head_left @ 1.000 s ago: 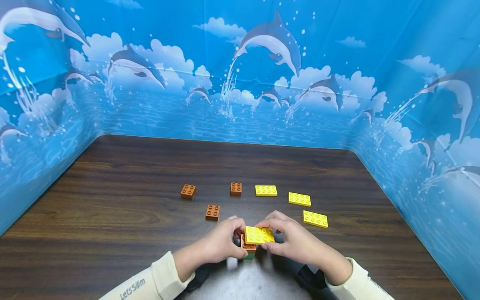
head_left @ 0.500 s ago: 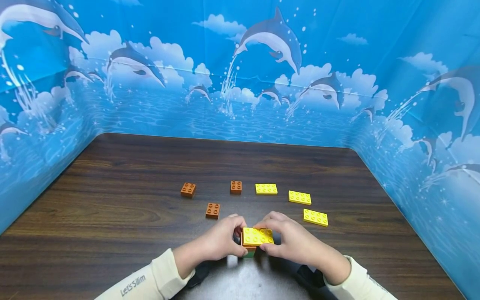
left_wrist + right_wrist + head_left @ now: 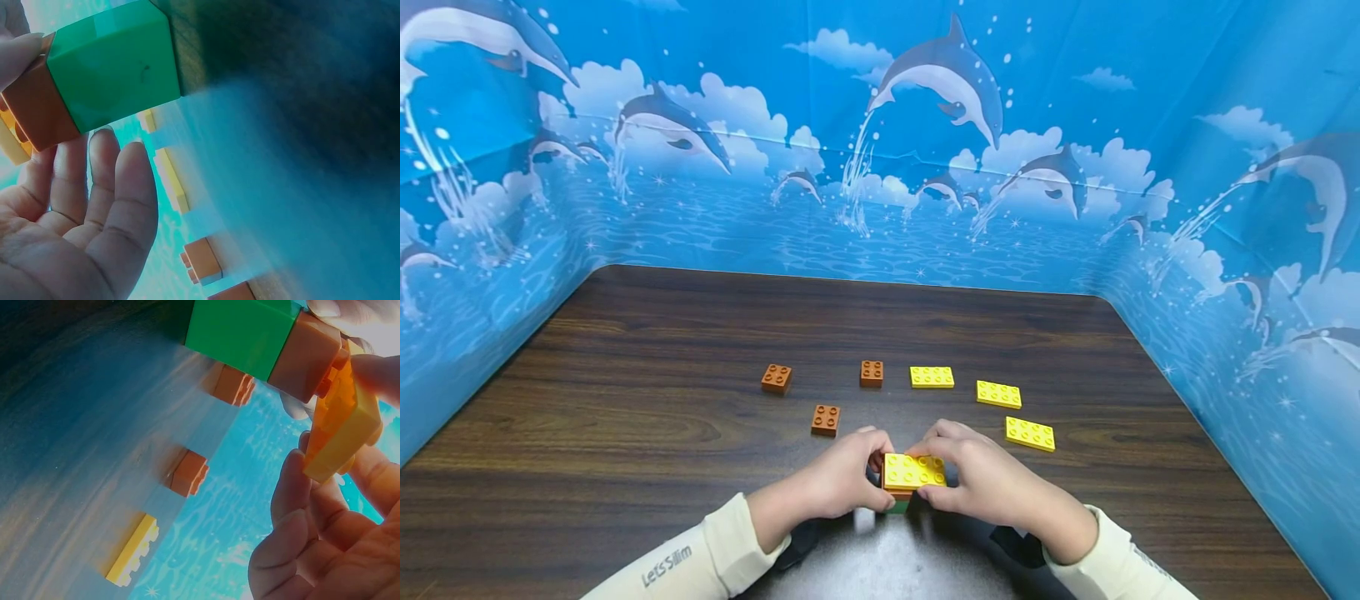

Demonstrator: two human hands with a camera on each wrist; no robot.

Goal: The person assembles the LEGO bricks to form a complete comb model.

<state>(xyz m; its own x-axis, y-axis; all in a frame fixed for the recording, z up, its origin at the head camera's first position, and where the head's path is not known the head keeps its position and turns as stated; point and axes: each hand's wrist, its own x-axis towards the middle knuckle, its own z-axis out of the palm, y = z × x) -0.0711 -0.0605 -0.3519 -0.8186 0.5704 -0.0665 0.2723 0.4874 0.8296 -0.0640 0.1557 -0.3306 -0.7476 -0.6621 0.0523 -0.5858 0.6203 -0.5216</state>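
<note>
A thin yellow eight-stud toy brick (image 3: pixel 914 472) lies over one end of a small stack, its right part jutting out past it. Under it come a brown brick (image 3: pixel 42 106) and a taller green block (image 3: pixel 119 69) that stands on the table. My left hand (image 3: pixel 846 477) grips the brown brick from the left between thumb and fingers. From the right, my right hand (image 3: pixel 973 471) pinches the yellow brick by its long sides. In the right wrist view the yellow brick sits slightly tilted, and brown studs show in the gap beneath it.
Three loose brown bricks (image 3: pixel 825 420) lie beyond the left hand. Three thin yellow bricks (image 3: pixel 1030 433) lie beyond the right hand. The dark wooden table (image 3: pixel 625 400) is walled by a blue dolphin-print curtain (image 3: pixel 880 208) at the back and sides.
The right hand has shifted the yellow brick slightly left, over the brown brick, covering its studs in the head view. The left hand keeps its grip, and the loose bricks stay put.
</note>
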